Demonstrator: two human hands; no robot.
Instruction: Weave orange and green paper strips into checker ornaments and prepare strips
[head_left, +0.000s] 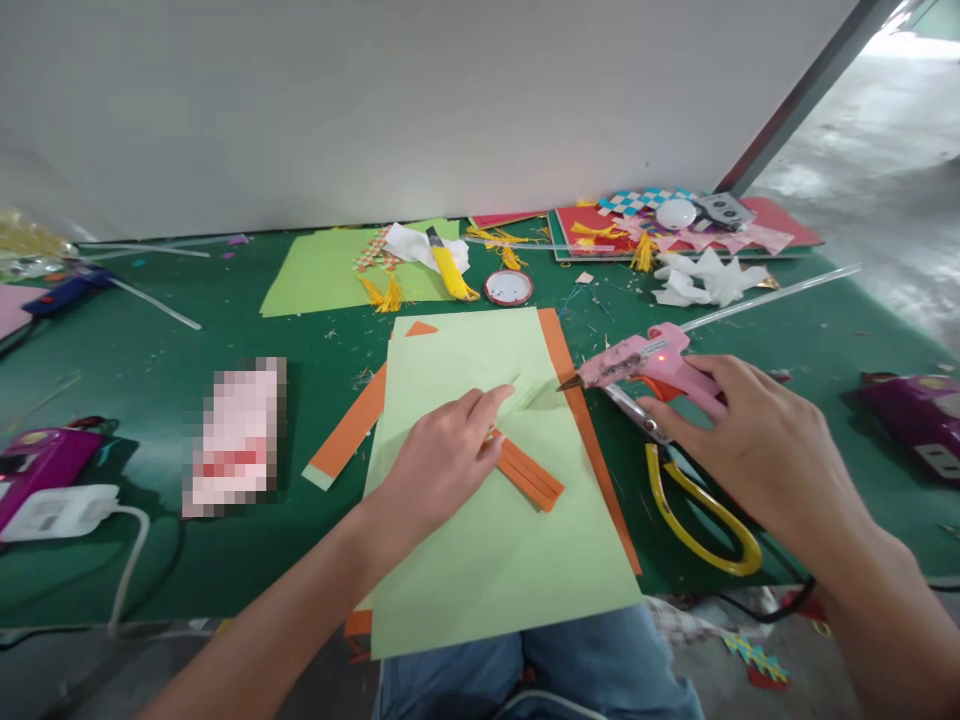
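Observation:
My left hand (442,462) rests on a light green paper sheet (495,540), its fingers pinched on a thin green paper strip (525,392) and lying over a bundle of orange paper strips (531,478). My right hand (757,440) grips a pink hot glue gun (645,362) whose nozzle points left at the sheet's right edge, close to the green strip. Orange paper (577,400) shows under the green sheet.
Yellow-handled scissors (697,510) lie under my right hand. A purple device (919,405) sits at the right, another (37,460) at the left by a white charger (60,512). A yellow utility knife (450,268), tape roll (508,287), tassels and paper crafts (675,225) crowd the back of the green table (150,370).

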